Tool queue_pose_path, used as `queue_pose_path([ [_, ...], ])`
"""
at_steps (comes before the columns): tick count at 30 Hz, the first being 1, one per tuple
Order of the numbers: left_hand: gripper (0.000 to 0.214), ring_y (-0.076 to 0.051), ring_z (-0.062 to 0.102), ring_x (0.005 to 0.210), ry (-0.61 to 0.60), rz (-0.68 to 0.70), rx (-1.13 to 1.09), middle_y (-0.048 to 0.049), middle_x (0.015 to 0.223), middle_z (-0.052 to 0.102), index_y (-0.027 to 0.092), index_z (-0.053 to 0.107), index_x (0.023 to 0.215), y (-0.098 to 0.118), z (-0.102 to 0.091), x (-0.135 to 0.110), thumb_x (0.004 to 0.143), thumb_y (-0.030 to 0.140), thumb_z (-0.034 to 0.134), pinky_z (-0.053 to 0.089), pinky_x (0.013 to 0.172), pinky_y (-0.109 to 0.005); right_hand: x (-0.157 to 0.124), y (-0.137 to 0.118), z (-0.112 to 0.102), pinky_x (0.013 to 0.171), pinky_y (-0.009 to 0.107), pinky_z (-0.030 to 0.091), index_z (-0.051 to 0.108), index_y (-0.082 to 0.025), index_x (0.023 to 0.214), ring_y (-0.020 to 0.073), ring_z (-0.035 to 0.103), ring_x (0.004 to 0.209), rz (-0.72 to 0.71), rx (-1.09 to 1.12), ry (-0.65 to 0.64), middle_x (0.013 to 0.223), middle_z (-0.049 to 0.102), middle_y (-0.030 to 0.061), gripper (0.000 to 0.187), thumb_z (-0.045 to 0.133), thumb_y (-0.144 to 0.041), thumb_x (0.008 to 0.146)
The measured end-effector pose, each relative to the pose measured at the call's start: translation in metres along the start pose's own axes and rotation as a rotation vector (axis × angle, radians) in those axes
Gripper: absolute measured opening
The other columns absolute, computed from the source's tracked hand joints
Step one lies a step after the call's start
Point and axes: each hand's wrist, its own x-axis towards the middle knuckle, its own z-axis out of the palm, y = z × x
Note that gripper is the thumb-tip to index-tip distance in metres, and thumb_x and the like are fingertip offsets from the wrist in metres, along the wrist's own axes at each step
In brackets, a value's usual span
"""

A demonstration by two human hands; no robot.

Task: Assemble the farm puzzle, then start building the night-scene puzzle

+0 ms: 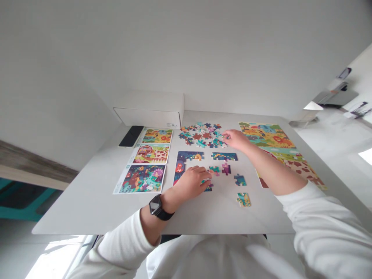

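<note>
My left hand (195, 181), with a black watch (159, 207) on the wrist, lies over the lower part of a partly joined dark-blue jigsaw puzzle (180, 156). Its fingers are bent but loose, thumb apart, touching the pieces and hiding some of them. Beside the fingertips are a teal piece (214, 169) and a purple piece (226, 169). At the right edge of a heap of loose puzzle pieces (200, 135), my right hand (235, 138) has its fingertips drawn together. What is between them is hidden. A joined strip of pieces (224, 156) lies below this hand.
Two loose pieces, a blue one (240, 179) and a teal-yellow one (243, 199), lie nearer me. Picture cards (142, 178) and a black phone (131, 136) are at left, before a white box (148, 112). Completed colourful puzzles (269, 133) lie right, partly under my forearm.
</note>
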Motion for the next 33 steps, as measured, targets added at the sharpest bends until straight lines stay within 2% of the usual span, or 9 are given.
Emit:
queue_pose_path([
  [3,0.019,-0.026,0.074,0.108,-0.025,0.027,-0.011,-0.0078,0.112,0.080,0.022,0.079,0.114,0.001,-0.002,0.001,0.107,0.028,0.063,0.055,0.100,-0.038,0.047,-0.006,0.012,0.103,0.036,0.056,0.082,-0.024,0.123,0.0280,0.074,0.117,0.039,-0.085,-0.029,0.129,0.081,0.0112,0.029,0.076,-0.030,0.096],
  [7,0.018,-0.024,0.073,0.102,-0.025,0.033,-0.021,-0.0076,0.107,0.079,0.021,0.079,0.111,-0.001,-0.004,0.001,0.108,0.029,0.063,0.055,0.096,-0.036,0.088,-0.013,0.036,0.106,0.036,0.055,0.081,-0.022,0.129,0.0307,0.072,0.123,0.093,-0.165,-0.082,0.136,0.077,0.0156,0.034,0.075,-0.031,0.097],
  [11,0.018,-0.023,0.073,0.101,-0.005,0.050,-0.042,-0.0076,0.108,0.079,0.021,0.079,0.110,0.001,-0.005,0.000,0.108,0.030,0.063,0.054,0.096,-0.035,0.115,-0.013,0.050,0.103,0.038,0.056,0.083,-0.020,0.126,0.0339,0.072,0.122,0.125,-0.184,-0.141,0.133,0.077,0.0188,0.035,0.080,-0.029,0.093],
  [18,0.019,-0.022,0.073,0.100,-0.019,0.085,-0.033,-0.0071,0.109,0.080,0.020,0.078,0.104,0.006,-0.006,0.000,0.109,0.029,0.062,0.053,0.093,-0.035,0.140,-0.010,0.048,0.087,0.036,0.058,0.085,-0.022,0.097,0.0308,0.077,0.098,0.160,-0.175,-0.227,0.101,0.084,0.0112,0.025,0.094,-0.029,0.075],
  [21,0.019,-0.022,0.073,0.099,-0.017,0.090,-0.024,-0.0077,0.110,0.080,0.020,0.078,0.104,0.006,-0.006,0.000,0.109,0.029,0.062,0.053,0.093,-0.035,0.141,-0.009,0.043,0.082,0.035,0.057,0.082,-0.021,0.091,0.0278,0.076,0.088,0.167,-0.137,-0.202,0.093,0.083,0.0100,0.022,0.093,-0.027,0.074],
  [25,0.021,-0.022,0.073,0.099,-0.014,0.094,-0.020,-0.0076,0.110,0.080,0.020,0.078,0.104,0.005,-0.006,0.000,0.110,0.029,0.060,0.053,0.092,-0.035,0.130,-0.007,0.034,0.080,0.031,0.056,0.078,-0.018,0.096,0.0221,0.073,0.086,0.144,-0.024,-0.107,0.094,0.081,0.0080,0.013,0.082,-0.021,0.084],
  [29,0.018,-0.022,0.073,0.102,-0.019,0.104,-0.034,-0.0074,0.113,0.080,0.021,0.078,0.106,0.003,-0.004,-0.001,0.109,0.030,0.062,0.053,0.094,-0.035,0.100,-0.001,0.015,0.077,0.030,0.059,0.072,-0.019,0.093,0.0172,0.070,0.079,0.159,0.510,-0.004,0.086,0.076,0.0031,0.018,0.087,-0.024,0.084],
  [31,0.018,-0.023,0.073,0.103,-0.025,0.110,-0.034,-0.0074,0.113,0.080,0.022,0.078,0.107,0.002,-0.002,0.000,0.109,0.029,0.062,0.053,0.095,-0.035,0.077,0.006,0.003,0.073,0.030,0.061,0.072,-0.020,0.095,0.0164,0.070,0.077,0.192,0.769,-0.038,0.086,0.075,0.0027,0.027,0.094,-0.029,0.080],
  [33,0.017,-0.023,0.073,0.103,-0.030,0.116,-0.033,-0.0074,0.113,0.080,0.022,0.078,0.108,0.001,0.000,0.000,0.109,0.029,0.062,0.054,0.095,-0.035,0.048,0.015,-0.009,0.068,0.028,0.061,0.074,-0.020,0.101,0.0159,0.071,0.076,0.216,0.902,-0.083,0.089,0.077,0.0033,0.038,0.099,-0.032,0.075],
])
